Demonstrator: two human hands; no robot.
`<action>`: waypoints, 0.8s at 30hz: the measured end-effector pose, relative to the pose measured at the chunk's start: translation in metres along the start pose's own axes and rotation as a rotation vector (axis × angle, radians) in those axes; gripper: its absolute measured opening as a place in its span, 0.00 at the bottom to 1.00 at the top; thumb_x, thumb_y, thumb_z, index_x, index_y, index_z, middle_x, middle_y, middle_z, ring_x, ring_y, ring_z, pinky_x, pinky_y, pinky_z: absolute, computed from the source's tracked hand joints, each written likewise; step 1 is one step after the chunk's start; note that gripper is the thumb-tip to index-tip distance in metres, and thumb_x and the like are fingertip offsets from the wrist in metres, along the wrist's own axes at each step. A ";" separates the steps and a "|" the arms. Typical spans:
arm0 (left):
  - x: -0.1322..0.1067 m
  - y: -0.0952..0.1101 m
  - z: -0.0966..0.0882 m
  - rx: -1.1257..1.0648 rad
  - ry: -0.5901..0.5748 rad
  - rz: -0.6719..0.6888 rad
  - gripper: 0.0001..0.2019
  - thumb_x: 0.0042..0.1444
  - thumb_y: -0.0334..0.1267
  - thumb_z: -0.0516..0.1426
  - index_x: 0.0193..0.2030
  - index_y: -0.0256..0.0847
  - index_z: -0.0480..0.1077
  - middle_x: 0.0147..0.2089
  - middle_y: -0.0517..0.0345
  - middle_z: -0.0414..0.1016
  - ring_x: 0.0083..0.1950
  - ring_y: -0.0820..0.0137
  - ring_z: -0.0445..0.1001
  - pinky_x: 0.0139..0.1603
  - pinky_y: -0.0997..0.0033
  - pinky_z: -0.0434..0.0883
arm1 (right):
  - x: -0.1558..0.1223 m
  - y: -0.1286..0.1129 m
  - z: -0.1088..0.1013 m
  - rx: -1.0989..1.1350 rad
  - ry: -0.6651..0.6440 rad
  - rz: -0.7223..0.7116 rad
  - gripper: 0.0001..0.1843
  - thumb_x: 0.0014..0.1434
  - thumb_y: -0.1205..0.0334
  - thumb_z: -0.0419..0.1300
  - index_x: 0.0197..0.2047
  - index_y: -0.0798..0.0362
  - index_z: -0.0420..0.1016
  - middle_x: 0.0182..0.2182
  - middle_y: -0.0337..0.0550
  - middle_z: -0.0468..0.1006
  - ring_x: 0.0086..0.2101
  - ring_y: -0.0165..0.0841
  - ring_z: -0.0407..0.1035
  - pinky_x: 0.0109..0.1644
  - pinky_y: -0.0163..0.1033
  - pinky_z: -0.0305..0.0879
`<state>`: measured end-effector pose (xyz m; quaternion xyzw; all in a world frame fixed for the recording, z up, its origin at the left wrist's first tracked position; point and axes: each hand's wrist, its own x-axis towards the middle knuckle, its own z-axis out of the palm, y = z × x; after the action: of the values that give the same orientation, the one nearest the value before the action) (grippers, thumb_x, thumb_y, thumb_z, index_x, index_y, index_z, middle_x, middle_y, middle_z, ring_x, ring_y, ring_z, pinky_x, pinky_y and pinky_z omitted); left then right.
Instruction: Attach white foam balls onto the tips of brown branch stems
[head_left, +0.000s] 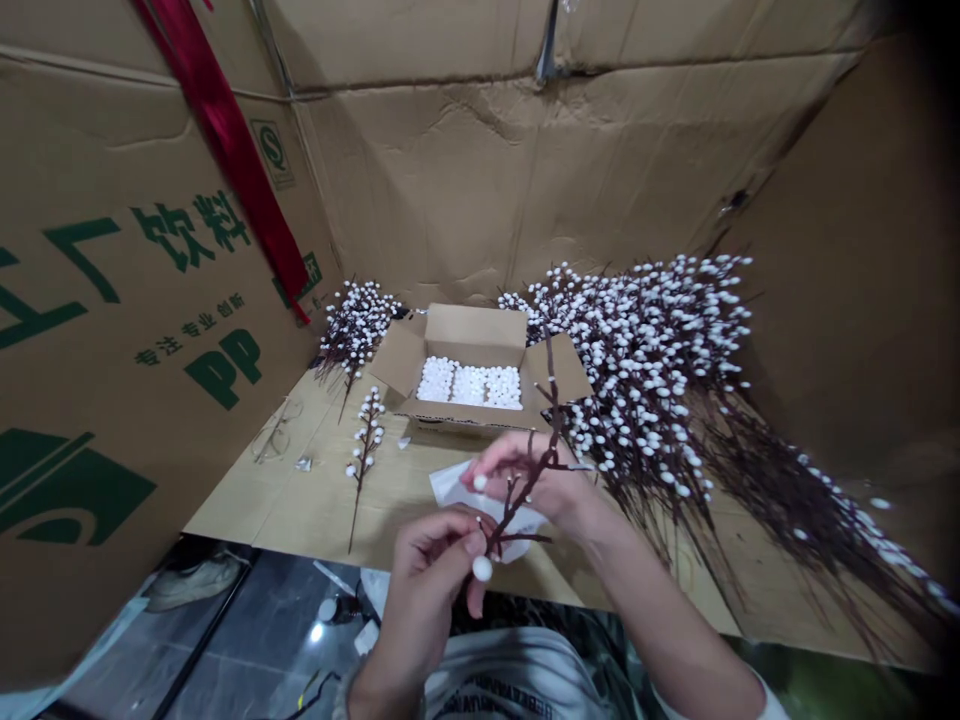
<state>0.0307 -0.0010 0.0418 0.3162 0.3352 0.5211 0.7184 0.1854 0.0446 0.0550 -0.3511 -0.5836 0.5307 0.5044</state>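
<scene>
My left hand (pixel 429 568) is closed on the lower part of a brown artificial twig (pixel 516 508), pinching it between thumb and fingers. The twig leans up and to the right, with bare side shoots along it. One white ball (pixel 482 568) shows at its near end, beside my left thumb. My right hand (pixel 544 480) is behind the twig, its fingertips closed on a small white foam ball (pixel 480 483). Partly covered by my hands, a white sheet or bag (pixel 450 484) lies on the table. Beyond is an open cardboard box (pixel 450 412) holding many white balls (pixel 471 384).
A twig with white balls (pixel 365 440) lies on the cardboard-topped table (pixel 300 510) to the left. Ball-covered twigs are heaped at back left (pixel 356 322) and right (pixel 637 350); bare brown stems (pixel 780 490) lie far right. Eyeglasses (pixel 276 432) rest near the left wall. Cardboard walls (pixel 420 190) enclose the table.
</scene>
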 end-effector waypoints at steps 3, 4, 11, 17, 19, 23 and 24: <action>-0.003 0.001 0.003 -0.051 -0.029 -0.093 0.08 0.42 0.41 0.68 0.23 0.39 0.79 0.23 0.56 0.76 0.15 0.83 0.57 0.13 0.83 0.58 | -0.014 0.000 0.009 0.040 -0.013 0.018 0.15 0.47 0.49 0.69 0.28 0.52 0.78 0.28 0.41 0.80 0.29 0.31 0.75 0.33 0.34 0.73; -0.004 0.002 0.004 -0.059 -0.032 -0.115 0.08 0.41 0.40 0.69 0.23 0.39 0.79 0.23 0.56 0.77 0.15 0.83 0.57 0.13 0.83 0.58 | -0.016 0.001 0.010 0.054 0.003 0.020 0.15 0.47 0.49 0.69 0.29 0.52 0.79 0.28 0.41 0.80 0.29 0.30 0.75 0.32 0.34 0.73; -0.003 0.006 0.011 -0.096 -0.022 -0.212 0.09 0.36 0.38 0.70 0.20 0.36 0.77 0.20 0.55 0.76 0.14 0.82 0.60 0.12 0.85 0.54 | -0.027 0.010 0.007 0.242 0.012 -0.024 0.10 0.47 0.57 0.71 0.31 0.53 0.79 0.27 0.41 0.79 0.27 0.28 0.72 0.29 0.31 0.70; -0.005 0.007 0.012 -0.094 -0.034 -0.233 0.09 0.36 0.38 0.71 0.20 0.37 0.77 0.20 0.56 0.77 0.14 0.83 0.59 0.13 0.85 0.56 | -0.030 0.009 0.007 0.292 -0.016 -0.088 0.05 0.49 0.61 0.70 0.31 0.51 0.81 0.27 0.41 0.78 0.29 0.29 0.72 0.31 0.31 0.68; -0.006 0.007 0.013 -0.080 -0.034 -0.230 0.09 0.36 0.38 0.71 0.21 0.37 0.77 0.20 0.56 0.77 0.14 0.84 0.58 0.13 0.86 0.57 | -0.031 0.010 0.008 0.309 -0.028 -0.084 0.05 0.50 0.60 0.70 0.31 0.50 0.81 0.27 0.40 0.77 0.28 0.29 0.72 0.31 0.31 0.68; -0.006 0.007 0.014 -0.068 -0.046 -0.206 0.11 0.35 0.41 0.72 0.21 0.37 0.77 0.20 0.56 0.77 0.14 0.84 0.58 0.13 0.86 0.54 | -0.034 0.014 0.008 0.341 -0.023 -0.097 0.04 0.50 0.61 0.70 0.31 0.49 0.82 0.27 0.39 0.77 0.29 0.28 0.72 0.31 0.31 0.67; -0.006 0.006 0.014 -0.066 -0.057 -0.204 0.12 0.35 0.41 0.72 0.21 0.37 0.77 0.20 0.56 0.76 0.14 0.84 0.59 0.13 0.86 0.54 | -0.035 0.015 0.008 0.341 -0.018 -0.098 0.04 0.49 0.62 0.70 0.31 0.49 0.81 0.27 0.40 0.77 0.29 0.28 0.72 0.31 0.31 0.67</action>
<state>0.0374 -0.0064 0.0555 0.2712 0.3278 0.4468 0.7870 0.1840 0.0123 0.0330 -0.2268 -0.5062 0.5998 0.5766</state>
